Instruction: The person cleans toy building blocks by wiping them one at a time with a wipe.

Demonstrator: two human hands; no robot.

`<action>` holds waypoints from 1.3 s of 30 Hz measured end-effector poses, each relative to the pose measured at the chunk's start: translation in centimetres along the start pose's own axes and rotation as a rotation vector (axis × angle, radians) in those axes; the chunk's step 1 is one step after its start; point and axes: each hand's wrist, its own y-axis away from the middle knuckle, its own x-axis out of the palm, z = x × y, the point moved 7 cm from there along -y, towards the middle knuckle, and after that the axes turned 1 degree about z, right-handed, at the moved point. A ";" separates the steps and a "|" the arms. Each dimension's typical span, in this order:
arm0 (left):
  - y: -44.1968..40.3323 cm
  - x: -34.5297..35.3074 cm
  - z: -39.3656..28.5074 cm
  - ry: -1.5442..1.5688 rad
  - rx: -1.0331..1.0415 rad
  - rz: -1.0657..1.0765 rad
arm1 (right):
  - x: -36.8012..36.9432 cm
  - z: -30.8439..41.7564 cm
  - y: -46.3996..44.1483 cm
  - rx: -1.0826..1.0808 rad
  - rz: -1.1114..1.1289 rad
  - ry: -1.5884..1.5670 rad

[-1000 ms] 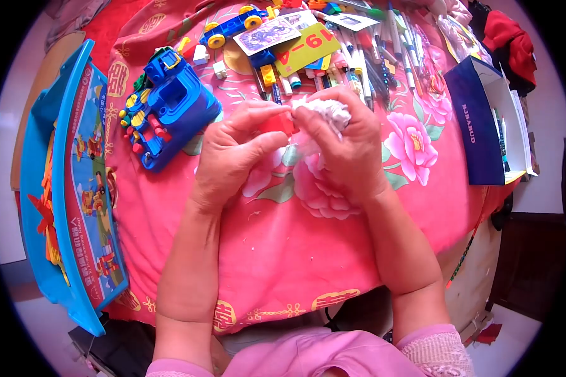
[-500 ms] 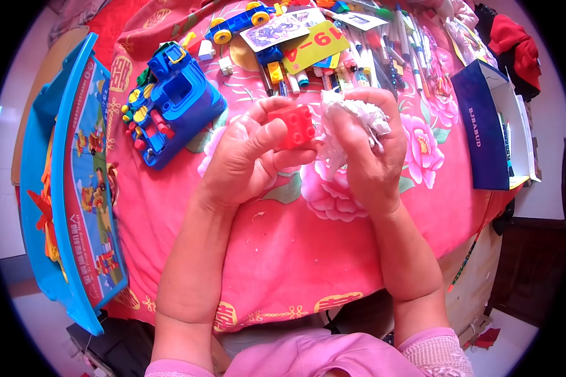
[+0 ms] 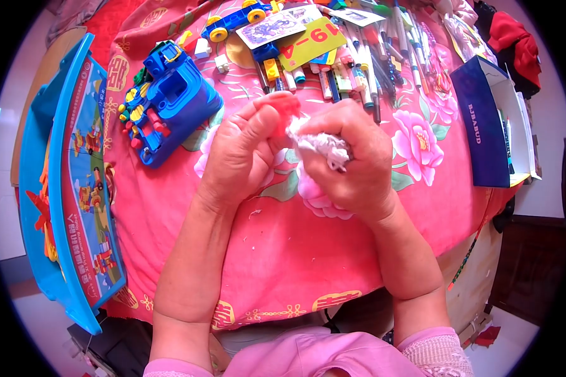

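Above the middle of the pink flowered cloth, my left hand (image 3: 248,141) is closed around a red toy building block (image 3: 284,108). The block is blurred and partly covered by my fingers. My right hand (image 3: 355,157) grips a crumpled white tissue (image 3: 324,146), and the tissue's left end touches the block. Beyond my hands lie several markers (image 3: 368,75), a yellow card (image 3: 314,43) and a picture card (image 3: 270,30).
A blue toy base with colored parts (image 3: 179,94) sits to the left. Past it stands a light-blue bin (image 3: 56,188) with a printed side. At right is a dark-blue box (image 3: 481,125). A blue toy chassis (image 3: 236,19) lies at the back, near small white blocks (image 3: 222,63).
My right hand has moved left and turned, bringing the tissue against the red block. The block has tilted in my left hand, and its studs no longer show clearly.
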 end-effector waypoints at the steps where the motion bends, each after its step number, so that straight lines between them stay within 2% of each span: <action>1: 0.0 0.0 0.0 0.023 -0.020 0.019 | 0.1 0.0 0.1 0.023 0.036 -0.014; 4: 0.0 0.1 -0.1 0.052 -0.069 0.061 | -0.5 0.1 0.0 -0.008 -0.124 -0.089; 8: 0.0 0.8 -0.1 -0.049 -0.052 0.068 | -0.3 -1.7 0.5 0.205 -0.209 -0.230; 9: 0.1 1.0 -0.1 -0.068 -0.032 0.053 | -0.2 -1.6 0.4 0.147 -0.188 -0.156; 12: 0.0 0.3 -0.3 -0.085 -0.005 0.011 | 0.5 -1.1 0.3 0.181 0.052 -0.006; 13: 0.1 0.2 -0.4 -0.071 0.001 -0.010 | 0.7 -0.9 0.5 0.154 0.056 0.013; 17: 0.1 0.4 -0.4 -0.122 -0.058 0.033 | -1.0 -0.3 0.2 0.041 -0.240 -0.119; 20: 0.2 0.3 -0.1 -0.255 -0.010 -0.010 | -0.7 0.1 -0.2 -0.063 -0.233 -0.035; 21: 0.2 0.4 -0.2 -0.187 0.019 -0.018 | -0.6 0.1 -0.1 -0.041 -0.228 -0.023; 24: 0.1 -0.1 -0.5 -0.114 0.019 -0.040 | 1.0 0.0 0.2 0.065 0.063 0.014; 25: 0.1 0.2 -0.7 -0.069 0.016 -0.034 | 1.3 0.1 0.3 0.055 0.083 0.051; 29: 0.0 0.5 -0.7 -0.007 -0.021 -0.009 | -0.3 -0.3 0.1 0.008 -0.119 -0.089; 32: 0.0 0.1 -0.8 -0.021 -0.039 0.055 | -1.2 -1.5 0.5 0.219 -0.255 -0.227; 36: 0.1 0.6 -0.6 -0.093 -0.027 0.078 | -1.4 -1.9 0.8 0.390 -0.309 -0.340; 39: 0.3 1.1 -0.6 -0.142 -0.065 0.098 | -1.2 -2.2 0.7 0.387 -0.315 -0.402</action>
